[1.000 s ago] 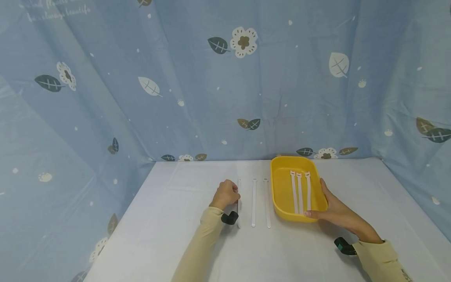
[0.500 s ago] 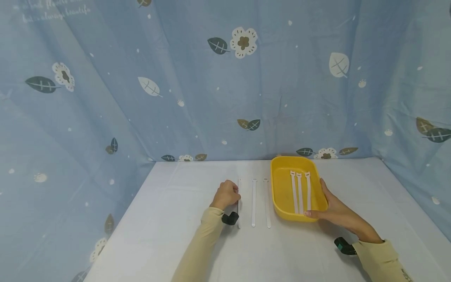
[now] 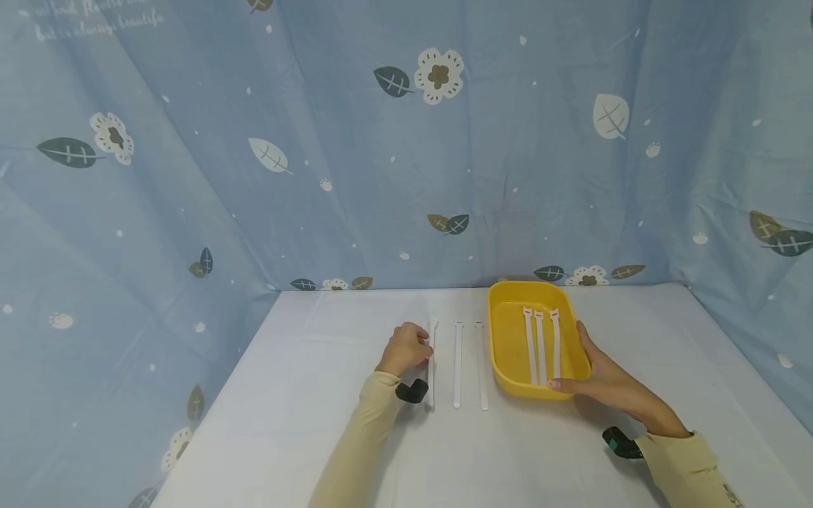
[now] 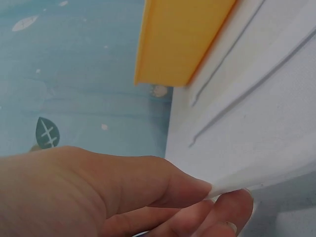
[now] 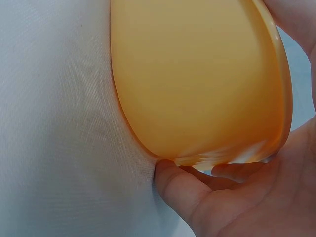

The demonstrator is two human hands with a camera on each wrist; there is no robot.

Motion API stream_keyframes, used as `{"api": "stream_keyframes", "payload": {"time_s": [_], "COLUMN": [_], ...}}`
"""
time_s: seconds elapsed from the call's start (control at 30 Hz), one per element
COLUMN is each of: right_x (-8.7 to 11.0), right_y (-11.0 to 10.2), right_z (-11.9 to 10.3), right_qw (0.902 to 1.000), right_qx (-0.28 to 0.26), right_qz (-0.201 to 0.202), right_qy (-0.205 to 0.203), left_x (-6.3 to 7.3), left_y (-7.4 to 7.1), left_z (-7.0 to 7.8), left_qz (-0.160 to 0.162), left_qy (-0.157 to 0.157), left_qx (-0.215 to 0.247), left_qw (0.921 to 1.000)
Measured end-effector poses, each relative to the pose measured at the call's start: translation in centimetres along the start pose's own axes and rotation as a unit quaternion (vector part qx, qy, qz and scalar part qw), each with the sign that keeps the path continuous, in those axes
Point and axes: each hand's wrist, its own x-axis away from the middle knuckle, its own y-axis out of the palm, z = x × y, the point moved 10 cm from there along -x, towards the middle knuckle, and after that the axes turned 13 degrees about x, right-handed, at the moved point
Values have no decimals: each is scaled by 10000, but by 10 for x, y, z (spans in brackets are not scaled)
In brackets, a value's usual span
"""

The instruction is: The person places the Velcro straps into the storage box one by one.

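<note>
In the head view my left hand (image 3: 404, 348) pinches a thin white cable strap (image 3: 432, 384) by its left edge, near the middle. The left wrist view shows the strap's edge between thumb (image 4: 185, 190) and fingertips. Two more white straps, one strap (image 3: 458, 367) and another strap (image 3: 481, 367), lie parallel to its right, each with a slotted head at the far end. My right hand (image 3: 600, 377) holds the yellow basin (image 3: 508, 377) at its near right side. Several fingers are partly hidden by the basin. Three straps (image 3: 540, 349) lie side by side inside it.
A white cloth (image 3: 305, 395) covers the table. Behind it hangs a blue curtain (image 3: 356, 176) with leaves and flowers, close to the basin's far end. Small dark cameras sit on the left wrist (image 3: 411, 391) and right wrist (image 3: 622, 443).
My left hand has shifted slightly up and left, and the strap it pinches has turned more on edge, its head now showing beyond the fingers. The right hand and basin have stayed put.
</note>
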Motion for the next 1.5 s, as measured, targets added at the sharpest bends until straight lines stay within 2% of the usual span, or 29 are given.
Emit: {"api": "stream_keyframes", "payload": {"time_s": [0.37,0.7,0.93,1.37,1.5], "right_x": [0,1,0,-1,-1], "right_y": [3,1,2,3,3], "right_z": [2,1,3,5,4], "right_qw": [9999,9998,9999,9998,9999], "right_qx": [71,98,66,88,96], "right_qz": [-61,-24,-45,-46,-31], "right_qy": [141,199,136,181,138], "left_x": [0,-2,1,-2,-1], "left_y": [-5,-11,-13,-12,-11], "left_z": [5,8,14,24,30], "left_qz": [-75,-160,-254,-238,-266], "left_qy": [271,395,485,508,621], "left_qx": [508,773,1409,2054,2209], "left_qw": [9983,9961,9885,9771,9730]}}
